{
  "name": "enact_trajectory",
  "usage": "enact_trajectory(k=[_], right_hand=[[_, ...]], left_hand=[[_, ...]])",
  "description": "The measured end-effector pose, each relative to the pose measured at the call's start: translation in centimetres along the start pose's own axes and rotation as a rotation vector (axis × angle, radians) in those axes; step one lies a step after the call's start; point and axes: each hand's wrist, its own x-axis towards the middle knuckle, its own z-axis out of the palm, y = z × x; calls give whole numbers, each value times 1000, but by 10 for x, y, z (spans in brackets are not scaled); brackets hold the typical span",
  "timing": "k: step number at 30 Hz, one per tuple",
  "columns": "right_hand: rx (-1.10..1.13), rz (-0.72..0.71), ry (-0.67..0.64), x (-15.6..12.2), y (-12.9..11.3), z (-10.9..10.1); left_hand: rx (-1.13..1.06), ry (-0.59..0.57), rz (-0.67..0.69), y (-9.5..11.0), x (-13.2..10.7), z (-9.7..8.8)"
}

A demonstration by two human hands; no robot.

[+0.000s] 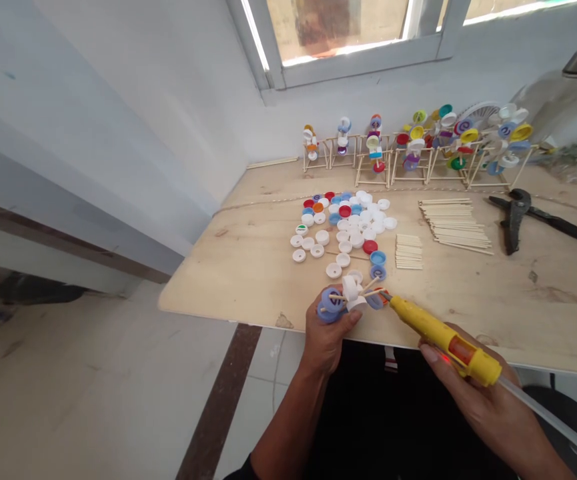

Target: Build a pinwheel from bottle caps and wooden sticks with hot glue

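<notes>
My left hand (327,333) is closed around a small wheel of bottle caps (348,297), blue and white caps fixed on thin wooden sticks, held over the near edge of the plywood table (248,267). My right hand (473,387) grips a yellow glue gun (438,333). Its orange nozzle touches a blue cap on the wheel's right side. A clear glue stick trails from the back of the gun toward the lower right.
Loose bottle caps (348,223) lie in a heap mid-table, with short sticks (409,252) and long sticks (455,223) to their right. Black pliers (515,217) lie at the far right. Finished cap wheels on stick stands (418,150) line the wall under the window.
</notes>
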Motion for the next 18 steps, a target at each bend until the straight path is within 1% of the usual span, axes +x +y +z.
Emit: enact_trajectory(k=[4,7,11,18], right_hand=[[-44,-6,49,0,1,4],[-57,-6,46,2,2,5],[-65,15,46,4,1,5],[-71,8,32,3,1,6]], left_hand=[[8,-1,-4,0,0,-1],[6,4,-4,-1,0,-2],[5,-23,-13,-2,1,-3],[10,-27,0,1,0,-1]])
